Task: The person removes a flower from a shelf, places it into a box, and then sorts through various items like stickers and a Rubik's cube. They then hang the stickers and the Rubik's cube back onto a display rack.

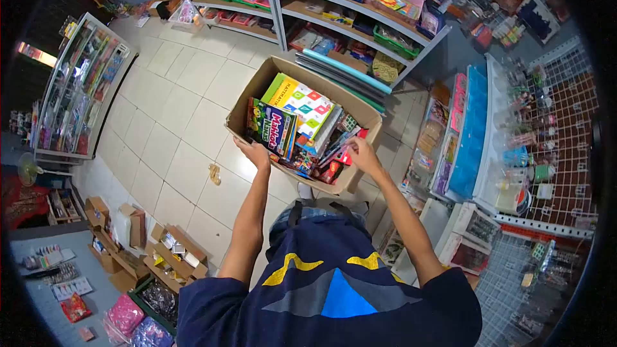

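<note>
An open cardboard box (364,113) is held in front of my body, filled with books and small packaged goods. My left hand (253,153) grips the box's near left edge. Inside the box lie a white and yellow book (307,104) marked "MATEMATIK" and a purple and green book (275,127). My right hand (364,156) reaches over the right side of the box, fingers pinched together at some slim packets (333,153). Exactly what sits between those fingers is too small to make out. Red packages (330,172) lie just below them.
Stocked metal shelves (347,6) stand ahead, with rolled sheets (344,72) leaning before them. A glass display case (80,90) is at left. Opened cartons (173,254) sit at lower left. A blue bin (468,132) and a wire rack (562,135) line the right. Tiled floor (170,135) lies between.
</note>
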`<state>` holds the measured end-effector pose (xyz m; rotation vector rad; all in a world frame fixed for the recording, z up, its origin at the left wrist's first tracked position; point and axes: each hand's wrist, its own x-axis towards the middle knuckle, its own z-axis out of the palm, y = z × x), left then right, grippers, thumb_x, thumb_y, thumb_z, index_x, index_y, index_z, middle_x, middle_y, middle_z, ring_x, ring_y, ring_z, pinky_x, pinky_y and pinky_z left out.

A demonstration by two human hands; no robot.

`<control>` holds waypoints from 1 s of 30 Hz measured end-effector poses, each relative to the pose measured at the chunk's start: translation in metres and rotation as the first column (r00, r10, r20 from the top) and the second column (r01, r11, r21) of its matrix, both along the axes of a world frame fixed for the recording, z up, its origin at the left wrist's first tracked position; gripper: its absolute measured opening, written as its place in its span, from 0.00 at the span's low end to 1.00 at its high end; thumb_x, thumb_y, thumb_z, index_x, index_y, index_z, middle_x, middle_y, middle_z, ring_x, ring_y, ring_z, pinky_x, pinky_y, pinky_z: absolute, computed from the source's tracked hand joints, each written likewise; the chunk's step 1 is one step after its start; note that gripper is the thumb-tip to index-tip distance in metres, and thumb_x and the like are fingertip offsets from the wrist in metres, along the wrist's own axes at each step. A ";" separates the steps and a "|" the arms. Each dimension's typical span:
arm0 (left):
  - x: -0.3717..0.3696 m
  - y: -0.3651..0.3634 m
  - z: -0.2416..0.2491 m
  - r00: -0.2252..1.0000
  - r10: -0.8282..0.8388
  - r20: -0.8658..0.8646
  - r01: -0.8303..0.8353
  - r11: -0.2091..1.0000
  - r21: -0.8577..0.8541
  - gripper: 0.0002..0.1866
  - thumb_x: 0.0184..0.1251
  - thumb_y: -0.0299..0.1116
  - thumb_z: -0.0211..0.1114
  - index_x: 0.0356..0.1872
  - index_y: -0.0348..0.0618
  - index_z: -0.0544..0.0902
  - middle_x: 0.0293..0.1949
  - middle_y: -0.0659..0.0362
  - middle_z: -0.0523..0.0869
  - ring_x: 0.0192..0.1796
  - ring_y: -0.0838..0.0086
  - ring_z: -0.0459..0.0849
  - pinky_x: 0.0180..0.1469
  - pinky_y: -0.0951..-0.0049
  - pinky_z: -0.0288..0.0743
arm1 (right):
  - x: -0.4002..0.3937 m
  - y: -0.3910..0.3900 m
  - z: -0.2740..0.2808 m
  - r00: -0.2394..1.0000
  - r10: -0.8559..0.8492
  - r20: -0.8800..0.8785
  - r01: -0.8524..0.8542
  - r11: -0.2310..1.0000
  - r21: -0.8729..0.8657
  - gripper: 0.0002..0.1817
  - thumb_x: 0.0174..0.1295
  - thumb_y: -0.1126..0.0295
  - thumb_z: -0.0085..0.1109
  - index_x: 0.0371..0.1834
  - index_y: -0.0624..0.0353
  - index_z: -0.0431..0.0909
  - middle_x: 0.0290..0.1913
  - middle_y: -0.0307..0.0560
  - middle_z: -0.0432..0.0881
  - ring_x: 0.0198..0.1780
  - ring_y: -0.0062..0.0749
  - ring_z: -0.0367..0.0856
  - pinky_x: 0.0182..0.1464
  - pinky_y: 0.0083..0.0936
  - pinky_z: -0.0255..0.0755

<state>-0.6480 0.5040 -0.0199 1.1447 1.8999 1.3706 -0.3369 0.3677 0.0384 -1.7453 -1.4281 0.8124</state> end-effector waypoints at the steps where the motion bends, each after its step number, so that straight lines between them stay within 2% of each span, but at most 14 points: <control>1: 0.003 0.000 0.001 1.000 0.012 0.015 -0.012 1.000 -0.005 0.42 0.54 0.15 0.54 0.73 0.36 0.47 0.69 0.37 0.60 0.71 0.50 0.61 0.72 0.63 0.52 | 0.009 0.017 -0.017 0.999 0.017 0.052 -0.013 0.996 -0.088 0.10 0.58 0.71 0.60 0.40 0.65 0.79 0.40 0.52 0.82 0.40 0.35 0.83 0.44 0.30 0.77; 3: 0.003 -0.003 0.002 1.000 0.004 0.028 -0.003 1.000 -0.011 0.40 0.58 0.17 0.52 0.73 0.35 0.47 0.70 0.39 0.59 0.72 0.51 0.60 0.73 0.63 0.51 | 0.023 0.043 -0.043 0.987 0.069 0.143 -0.028 0.961 -0.275 0.12 0.55 0.69 0.62 0.40 0.63 0.79 0.40 0.54 0.82 0.43 0.41 0.83 0.47 0.33 0.76; 5: 0.005 -0.006 0.015 0.999 -0.019 0.044 0.020 1.000 -0.019 0.36 0.62 0.19 0.49 0.73 0.34 0.48 0.72 0.40 0.55 0.74 0.49 0.55 0.74 0.61 0.48 | 0.038 0.065 -0.067 0.976 0.127 0.175 -0.063 0.941 -0.331 0.18 0.51 0.66 0.65 0.44 0.62 0.78 0.44 0.59 0.80 0.48 0.48 0.80 0.52 0.37 0.73; 6: 0.005 -0.007 0.023 1.000 -0.015 0.008 0.016 0.996 -0.091 0.36 0.63 0.21 0.49 0.73 0.34 0.47 0.72 0.40 0.55 0.74 0.49 0.54 0.74 0.61 0.47 | 0.041 0.070 -0.079 0.970 0.156 0.187 -0.081 0.930 -0.358 0.20 0.49 0.65 0.66 0.45 0.61 0.78 0.46 0.62 0.79 0.50 0.51 0.79 0.55 0.38 0.72; 10: 0.006 -0.006 0.025 0.999 -0.025 -0.030 0.023 0.996 -0.086 0.36 0.62 0.21 0.48 0.72 0.31 0.47 0.72 0.39 0.55 0.74 0.48 0.54 0.74 0.61 0.47 | 0.040 0.089 -0.110 0.956 0.078 0.282 0.080 0.858 -0.507 0.31 0.44 0.67 0.64 0.55 0.59 0.69 0.57 0.67 0.69 0.58 0.60 0.71 0.60 0.42 0.67; 13: 0.009 -0.005 0.025 0.999 -0.007 -0.045 0.003 0.996 -0.090 0.36 0.61 0.21 0.47 0.72 0.30 0.47 0.72 0.38 0.55 0.74 0.48 0.53 0.74 0.61 0.46 | 0.036 0.098 -0.120 0.938 0.029 0.347 0.141 0.880 -0.454 0.35 0.47 0.68 0.61 0.62 0.61 0.64 0.64 0.68 0.64 0.63 0.62 0.66 0.65 0.44 0.63; 14: 0.008 -0.006 0.026 0.998 -0.011 -0.063 0.005 0.996 -0.091 0.36 0.61 0.21 0.48 0.72 0.30 0.47 0.72 0.38 0.55 0.74 0.48 0.53 0.74 0.61 0.46 | 0.035 0.099 -0.124 0.924 0.023 0.382 0.147 0.900 -0.411 0.38 0.46 0.71 0.62 0.64 0.63 0.59 0.63 0.69 0.64 0.63 0.63 0.66 0.65 0.44 0.63; 17: 0.007 -0.003 0.021 0.996 -0.019 -0.088 0.012 0.996 -0.086 0.36 0.60 0.20 0.47 0.72 0.32 0.47 0.71 0.38 0.55 0.73 0.49 0.55 0.74 0.62 0.48 | 0.031 0.110 -0.139 0.935 -0.127 0.330 0.259 0.882 -0.394 0.38 0.46 0.73 0.62 0.64 0.64 0.58 0.63 0.67 0.64 0.62 0.62 0.67 0.65 0.45 0.63; 18: 0.006 -0.003 0.020 0.997 -0.021 -0.078 0.014 0.996 -0.087 0.37 0.60 0.19 0.47 0.73 0.34 0.47 0.71 0.38 0.57 0.73 0.49 0.57 0.73 0.63 0.49 | 0.029 0.112 -0.137 0.933 -0.183 0.311 0.306 0.858 -0.412 0.37 0.45 0.74 0.64 0.61 0.62 0.59 0.62 0.63 0.65 0.62 0.60 0.68 0.64 0.45 0.64; 21: 0.007 -0.002 0.020 0.997 -0.021 -0.074 0.014 0.995 -0.103 0.37 0.59 0.18 0.46 0.73 0.35 0.47 0.71 0.38 0.56 0.73 0.50 0.57 0.73 0.64 0.50 | 0.018 0.111 -0.125 0.863 -0.214 0.459 0.391 0.856 -0.337 0.37 0.43 0.74 0.67 0.59 0.59 0.59 0.60 0.60 0.67 0.62 0.59 0.67 0.62 0.45 0.66; 22: 0.008 -0.004 0.020 0.995 -0.018 -0.094 0.008 0.995 -0.103 0.37 0.59 0.18 0.46 0.73 0.35 0.47 0.71 0.38 0.56 0.73 0.50 0.57 0.73 0.64 0.50 | 0.013 0.111 -0.123 0.831 -0.208 0.516 0.406 0.861 -0.306 0.40 0.43 0.73 0.69 0.60 0.58 0.57 0.61 0.59 0.67 0.63 0.59 0.66 0.62 0.49 0.65; 25: 0.011 -0.002 0.024 0.997 -0.023 -0.073 0.017 0.997 -0.076 0.37 0.59 0.18 0.47 0.72 0.32 0.47 0.72 0.38 0.54 0.73 0.49 0.54 0.74 0.62 0.47 | 0.012 0.111 -0.119 0.834 -0.187 0.519 0.407 0.843 -0.350 0.41 0.44 0.74 0.68 0.62 0.57 0.55 0.62 0.57 0.67 0.64 0.58 0.65 0.62 0.55 0.62; 28: 0.014 -0.001 0.029 0.999 -0.019 -0.051 0.015 0.996 -0.084 0.37 0.59 0.18 0.47 0.72 0.31 0.47 0.72 0.39 0.54 0.74 0.49 0.53 0.74 0.62 0.45 | 0.007 0.110 -0.115 0.794 -0.195 0.576 0.416 0.865 -0.280 0.37 0.47 0.71 0.68 0.61 0.53 0.58 0.61 0.53 0.69 0.63 0.54 0.67 0.64 0.54 0.60; 30: 0.012 0.001 0.032 0.999 -0.018 -0.040 0.014 0.995 -0.099 0.37 0.59 0.18 0.47 0.72 0.31 0.46 0.72 0.39 0.54 0.74 0.49 0.53 0.74 0.62 0.45 | 0.004 0.110 -0.106 0.812 -0.180 0.555 0.414 0.848 -0.330 0.37 0.48 0.69 0.68 0.62 0.53 0.60 0.61 0.51 0.69 0.64 0.54 0.65 0.64 0.57 0.58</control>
